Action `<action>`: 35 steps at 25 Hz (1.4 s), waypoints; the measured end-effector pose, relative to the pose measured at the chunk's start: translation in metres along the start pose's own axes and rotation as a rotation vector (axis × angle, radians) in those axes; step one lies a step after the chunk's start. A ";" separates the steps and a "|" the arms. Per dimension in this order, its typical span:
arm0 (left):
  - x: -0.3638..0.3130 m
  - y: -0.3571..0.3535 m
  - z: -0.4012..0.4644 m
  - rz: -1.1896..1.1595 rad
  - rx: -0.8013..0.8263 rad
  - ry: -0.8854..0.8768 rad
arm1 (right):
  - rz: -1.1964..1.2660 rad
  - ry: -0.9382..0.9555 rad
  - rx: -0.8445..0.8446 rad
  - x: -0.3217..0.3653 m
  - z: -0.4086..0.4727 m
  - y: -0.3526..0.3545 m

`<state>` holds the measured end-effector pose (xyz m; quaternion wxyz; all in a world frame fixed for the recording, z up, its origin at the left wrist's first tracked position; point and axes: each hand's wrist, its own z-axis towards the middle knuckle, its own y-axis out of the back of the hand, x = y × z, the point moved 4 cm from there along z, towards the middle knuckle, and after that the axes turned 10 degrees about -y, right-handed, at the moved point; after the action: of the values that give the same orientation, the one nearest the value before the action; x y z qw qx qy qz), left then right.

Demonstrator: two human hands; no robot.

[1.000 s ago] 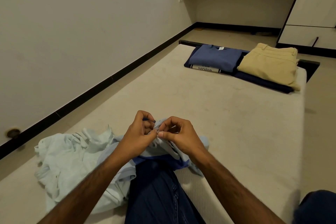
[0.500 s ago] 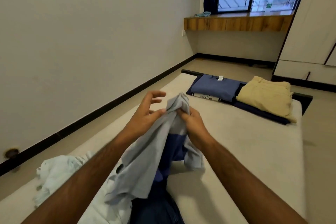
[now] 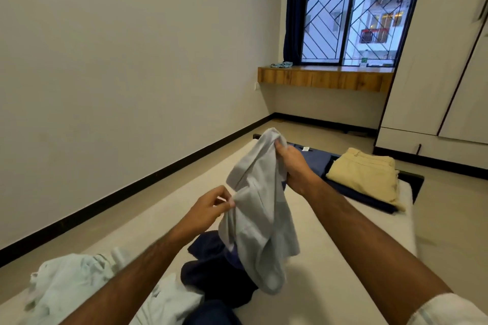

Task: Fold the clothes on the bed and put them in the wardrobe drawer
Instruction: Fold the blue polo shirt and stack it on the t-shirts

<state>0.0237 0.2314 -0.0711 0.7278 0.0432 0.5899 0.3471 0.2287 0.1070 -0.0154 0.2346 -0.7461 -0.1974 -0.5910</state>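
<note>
Grey shirt (image 3: pixel 260 208) hangs lengthwise below the right hand (image 3: pixel 293 169) clamping its top; left hand (image 3: pixel 208 208) pinches its side edge.

both bare forearms reach out in front of the person, the right one stretched further and raised higher than the left. the right hand (image 3: pixel 293 166) is turned with its back toward the viewer, fingers curled into a tight grip on the top of a pale grey garment (image 3: pixel 260 208). the left hand (image 3: pixel 208 210) sits lower and nearer, thumb and fingertips pinched together on the garment's edge, wrist slightly bent; a light sleeve shows at the right upper arm.
</note>
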 end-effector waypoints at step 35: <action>0.071 -0.042 0.014 -0.009 -0.165 0.322 | -1.006 0.251 0.339 -0.114 -0.046 0.033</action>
<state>0.0597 0.2435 -0.1455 0.6266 -0.0754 0.6684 0.3936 0.1855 0.0516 -0.1217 0.0615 -0.4349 -0.5931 -0.6748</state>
